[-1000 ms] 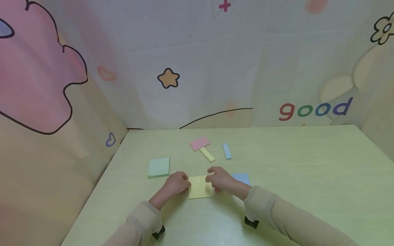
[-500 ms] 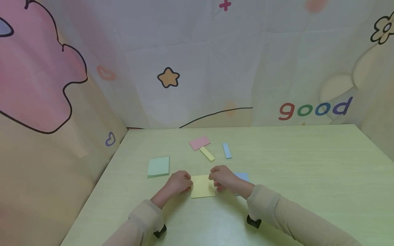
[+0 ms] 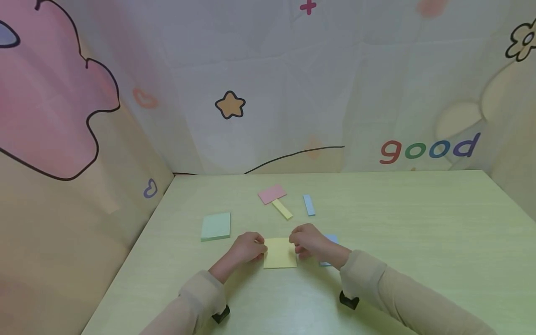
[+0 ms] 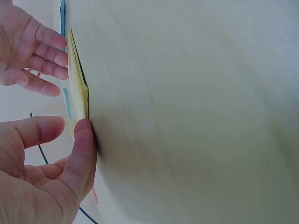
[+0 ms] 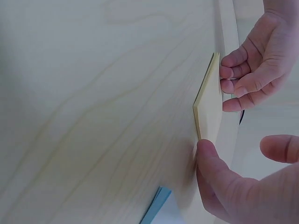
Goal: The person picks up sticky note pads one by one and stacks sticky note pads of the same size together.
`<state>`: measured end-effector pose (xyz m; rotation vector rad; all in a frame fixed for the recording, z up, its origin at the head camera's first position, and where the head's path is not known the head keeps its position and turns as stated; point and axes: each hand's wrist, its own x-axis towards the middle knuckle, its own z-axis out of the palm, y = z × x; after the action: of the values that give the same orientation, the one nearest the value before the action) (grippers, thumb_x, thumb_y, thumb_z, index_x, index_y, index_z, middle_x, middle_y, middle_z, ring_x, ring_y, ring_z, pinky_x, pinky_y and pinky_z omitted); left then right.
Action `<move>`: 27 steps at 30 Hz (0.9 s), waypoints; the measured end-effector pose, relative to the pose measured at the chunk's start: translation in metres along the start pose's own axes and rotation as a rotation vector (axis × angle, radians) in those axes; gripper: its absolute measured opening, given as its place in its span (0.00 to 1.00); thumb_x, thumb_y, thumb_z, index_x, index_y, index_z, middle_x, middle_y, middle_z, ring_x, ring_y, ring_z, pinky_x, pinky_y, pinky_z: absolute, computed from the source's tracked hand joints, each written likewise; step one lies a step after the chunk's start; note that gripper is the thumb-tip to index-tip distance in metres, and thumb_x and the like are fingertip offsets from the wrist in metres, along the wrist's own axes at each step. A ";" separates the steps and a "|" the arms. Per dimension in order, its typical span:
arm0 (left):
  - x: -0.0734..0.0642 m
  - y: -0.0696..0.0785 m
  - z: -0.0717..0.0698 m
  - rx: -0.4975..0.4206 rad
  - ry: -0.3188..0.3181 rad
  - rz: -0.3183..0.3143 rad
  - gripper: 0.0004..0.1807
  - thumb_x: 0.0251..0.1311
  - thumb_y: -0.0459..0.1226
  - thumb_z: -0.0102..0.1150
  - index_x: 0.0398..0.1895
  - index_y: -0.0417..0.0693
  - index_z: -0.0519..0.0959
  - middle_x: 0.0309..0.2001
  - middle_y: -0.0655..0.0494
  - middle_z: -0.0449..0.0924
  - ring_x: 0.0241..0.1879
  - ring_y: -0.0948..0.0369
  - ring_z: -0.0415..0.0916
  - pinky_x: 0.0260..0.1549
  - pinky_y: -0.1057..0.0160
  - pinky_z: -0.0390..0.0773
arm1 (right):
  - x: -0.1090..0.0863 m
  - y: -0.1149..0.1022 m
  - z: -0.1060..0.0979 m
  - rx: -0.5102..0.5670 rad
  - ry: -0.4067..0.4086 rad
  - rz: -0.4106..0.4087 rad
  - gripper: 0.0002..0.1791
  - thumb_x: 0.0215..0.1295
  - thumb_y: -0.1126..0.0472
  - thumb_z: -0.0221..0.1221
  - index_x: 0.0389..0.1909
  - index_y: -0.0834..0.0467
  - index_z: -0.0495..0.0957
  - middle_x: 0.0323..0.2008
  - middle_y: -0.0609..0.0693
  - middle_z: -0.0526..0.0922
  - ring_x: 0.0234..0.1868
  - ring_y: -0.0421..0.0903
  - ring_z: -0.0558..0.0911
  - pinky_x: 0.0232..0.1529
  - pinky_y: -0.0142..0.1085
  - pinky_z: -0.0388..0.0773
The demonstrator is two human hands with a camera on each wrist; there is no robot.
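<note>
Wrist views seemingly sideways, near notepad (image 5: 210, 107)

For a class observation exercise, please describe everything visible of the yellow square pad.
The yellow pad is square, thin and plain-topped, apparently layered paper; the wrist views show its layers slightly parted along an edge. It appears to lie flat on the table. The left grip and right grip touch opposite edges.
</note>
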<state>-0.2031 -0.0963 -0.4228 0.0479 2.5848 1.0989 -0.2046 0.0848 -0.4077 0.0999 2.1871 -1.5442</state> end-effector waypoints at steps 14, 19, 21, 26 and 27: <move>0.000 0.004 0.003 -0.023 -0.029 0.008 0.12 0.52 0.34 0.53 0.39 0.36 0.73 0.25 0.52 0.77 0.23 0.64 0.72 0.23 0.70 0.72 | -0.003 0.000 -0.007 -0.003 -0.006 0.012 0.18 0.55 0.65 0.48 0.45 0.70 0.69 0.28 0.52 0.68 0.23 0.42 0.69 0.26 0.33 0.75; 0.002 0.004 0.005 -0.026 -0.040 0.005 0.12 0.52 0.35 0.53 0.39 0.36 0.73 0.25 0.52 0.77 0.23 0.64 0.72 0.23 0.69 0.73 | -0.002 0.003 -0.009 -0.001 -0.014 0.005 0.18 0.54 0.65 0.48 0.45 0.71 0.69 0.27 0.51 0.67 0.22 0.41 0.69 0.24 0.32 0.74; 0.002 0.004 0.006 -0.030 -0.042 0.005 0.13 0.52 0.35 0.53 0.39 0.36 0.73 0.26 0.52 0.77 0.24 0.63 0.72 0.23 0.69 0.73 | -0.002 0.003 -0.010 -0.002 -0.015 0.000 0.18 0.54 0.65 0.48 0.45 0.71 0.69 0.26 0.51 0.66 0.22 0.41 0.69 0.24 0.33 0.74; 0.003 0.006 0.008 -0.028 -0.043 0.001 0.14 0.52 0.35 0.54 0.41 0.36 0.73 0.25 0.53 0.77 0.24 0.63 0.72 0.23 0.69 0.72 | -0.001 0.003 -0.012 -0.012 -0.016 0.001 0.17 0.54 0.65 0.48 0.44 0.70 0.69 0.25 0.51 0.67 0.21 0.41 0.69 0.24 0.32 0.73; 0.003 0.007 0.008 -0.023 -0.043 0.001 0.15 0.52 0.36 0.54 0.42 0.36 0.73 0.25 0.53 0.76 0.23 0.63 0.71 0.23 0.69 0.72 | -0.001 0.003 -0.012 -0.013 -0.018 0.000 0.17 0.55 0.65 0.48 0.45 0.70 0.69 0.25 0.51 0.67 0.21 0.41 0.68 0.24 0.32 0.73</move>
<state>-0.2044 -0.0855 -0.4242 0.0672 2.5340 1.1157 -0.2065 0.0973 -0.4061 0.0813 2.1825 -1.5249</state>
